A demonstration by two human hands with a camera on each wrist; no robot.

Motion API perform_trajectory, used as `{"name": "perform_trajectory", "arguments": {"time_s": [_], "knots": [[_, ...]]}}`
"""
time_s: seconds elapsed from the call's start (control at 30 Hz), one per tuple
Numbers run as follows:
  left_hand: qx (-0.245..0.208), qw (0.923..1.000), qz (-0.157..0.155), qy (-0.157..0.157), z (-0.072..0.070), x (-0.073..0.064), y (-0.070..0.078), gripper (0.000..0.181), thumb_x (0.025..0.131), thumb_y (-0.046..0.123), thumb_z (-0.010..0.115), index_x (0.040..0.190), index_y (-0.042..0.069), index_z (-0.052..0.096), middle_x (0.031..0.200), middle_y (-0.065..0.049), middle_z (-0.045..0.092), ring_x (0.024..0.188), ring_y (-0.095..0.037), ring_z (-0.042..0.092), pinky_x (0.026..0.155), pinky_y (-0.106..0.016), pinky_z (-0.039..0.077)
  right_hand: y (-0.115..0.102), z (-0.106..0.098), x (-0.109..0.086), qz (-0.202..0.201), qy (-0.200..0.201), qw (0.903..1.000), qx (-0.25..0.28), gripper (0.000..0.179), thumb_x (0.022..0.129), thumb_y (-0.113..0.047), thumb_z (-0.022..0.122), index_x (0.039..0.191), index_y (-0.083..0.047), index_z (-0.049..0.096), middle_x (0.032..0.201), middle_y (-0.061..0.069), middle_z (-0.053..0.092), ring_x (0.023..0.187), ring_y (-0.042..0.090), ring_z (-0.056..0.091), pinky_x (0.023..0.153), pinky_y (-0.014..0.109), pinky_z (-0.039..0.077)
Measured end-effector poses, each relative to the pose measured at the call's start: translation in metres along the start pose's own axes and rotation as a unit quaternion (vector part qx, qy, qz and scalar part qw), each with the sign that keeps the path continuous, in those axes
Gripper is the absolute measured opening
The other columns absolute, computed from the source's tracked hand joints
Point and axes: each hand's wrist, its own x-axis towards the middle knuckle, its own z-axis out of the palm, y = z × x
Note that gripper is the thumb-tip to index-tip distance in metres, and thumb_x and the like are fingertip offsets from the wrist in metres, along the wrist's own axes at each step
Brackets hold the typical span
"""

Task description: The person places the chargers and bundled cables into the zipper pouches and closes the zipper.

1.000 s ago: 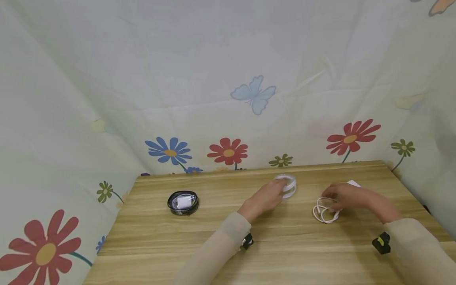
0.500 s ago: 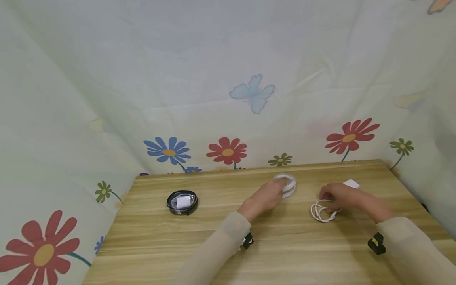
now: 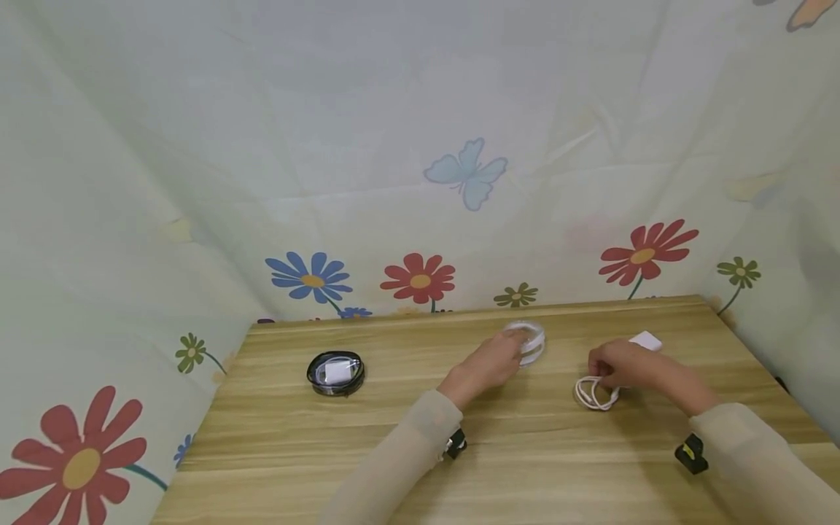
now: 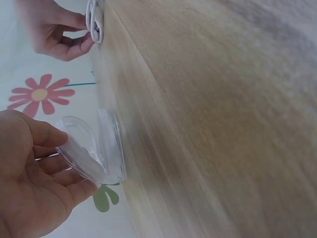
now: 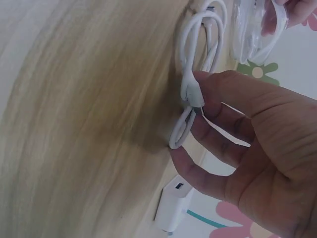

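Observation:
My left hand point(image 3: 494, 359) grips the raised lid of a clear round case with white trim point(image 3: 537, 348). In the left wrist view the case point(image 4: 115, 151) stands open like a shell, thumb on one side of the lid and fingers on the other. Over to the right, my right hand point(image 3: 626, 363) pinches a coiled white charging cable point(image 3: 592, 399) close over the table. The right wrist view shows thumb and fingertips around the coil point(image 5: 192, 89), near a plug end. A white charger block point(image 3: 647, 340) lies just behind the right hand.
A second round clear case with black trim point(image 3: 317, 383) sits at the left of the wooden table point(image 3: 295, 452), a white block and cable inside. A flower-printed cloth point(image 3: 367, 219) hangs behind the table's back edge.
My right hand has shifted slightly left and taken hold of the coiled cable, drawing it into a tighter bundle. More of the charger block shows. The left hand keeps its place on the lid.

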Motion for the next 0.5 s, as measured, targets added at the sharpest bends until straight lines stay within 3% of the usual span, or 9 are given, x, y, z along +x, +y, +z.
{"name": "perform_trajectory", "arguments": {"time_s": [0.3, 0.5], "knots": [[0.002, 1.0000, 0.000, 0.004, 0.001, 0.000, -0.001, 0.043, 0.104, 0.008, 0.049, 0.147, 0.005, 0.052, 0.142, -0.009, 0.059, 0.124, -0.018, 0.059, 0.101, -0.027, 0.050, -0.006, -0.002, 0.005, -0.003, 0.044, 0.9970, -0.063, 0.020, 0.081, 0.000, 0.080, 0.081, -0.014, 0.065, 0.076, -0.008, 0.054, 0.069, 0.005, 0.048, 0.059, 0.023, 0.045], [0.002, 1.0000, -0.004, 0.002, 0.000, 0.000, -0.001, 0.043, 0.105, 0.008, 0.047, 0.148, 0.006, 0.051, 0.142, -0.009, 0.059, 0.123, -0.017, 0.060, 0.101, -0.026, 0.051, -0.015, -0.007, 0.015, 0.034, 0.077, 0.9957, -0.039, 0.013, 0.086, -0.002, 0.079, 0.085, -0.011, 0.068, 0.078, -0.007, 0.062, 0.072, 0.007, 0.054, 0.064, 0.028, 0.051]]}}
